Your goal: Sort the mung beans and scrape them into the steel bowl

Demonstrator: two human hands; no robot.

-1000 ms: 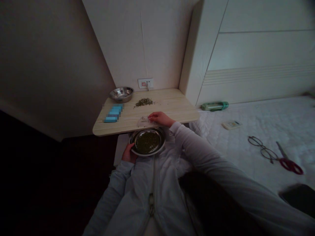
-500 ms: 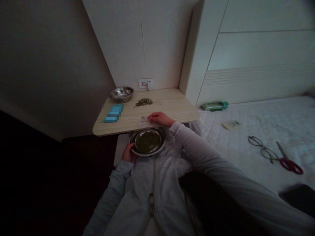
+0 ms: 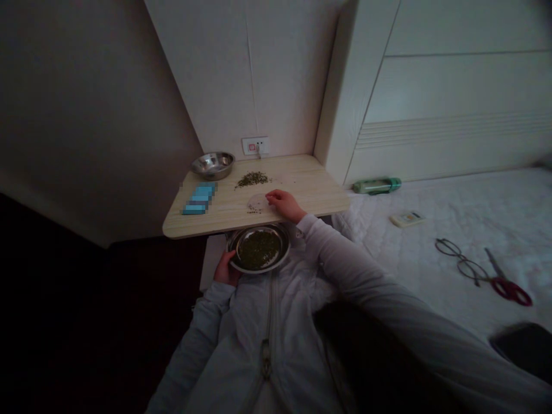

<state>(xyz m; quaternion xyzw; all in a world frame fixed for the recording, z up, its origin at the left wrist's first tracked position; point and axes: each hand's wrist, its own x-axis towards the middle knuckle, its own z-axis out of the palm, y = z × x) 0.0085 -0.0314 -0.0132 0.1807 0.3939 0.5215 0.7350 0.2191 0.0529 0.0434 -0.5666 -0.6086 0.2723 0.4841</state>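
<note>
My left hand (image 3: 225, 270) grips the rim of a steel bowl (image 3: 259, 249) full of small green bits, held just under the near edge of a pale wooden table (image 3: 302, 178). My right hand (image 3: 282, 202) rests on the tabletop with its fingers curled on a small pale, thin piece (image 3: 256, 202). A few dark bits (image 3: 253, 211) lie beside that piece. Farther back on the table sits a small heap of green bits (image 3: 252, 179).
An empty steel bowl (image 3: 213, 165) stands at the table's back left, with a blue flat object (image 3: 198, 198) in front of it. A wall socket (image 3: 255, 145) is behind. On the white bed at right lie a green bottle (image 3: 376, 185), a remote (image 3: 407, 218), glasses (image 3: 459, 260) and red scissors (image 3: 506, 284).
My right hand has slid the pale piece away from the table's near edge, leaving a few dark bits behind. The left hand and its bowl have stayed put.
</note>
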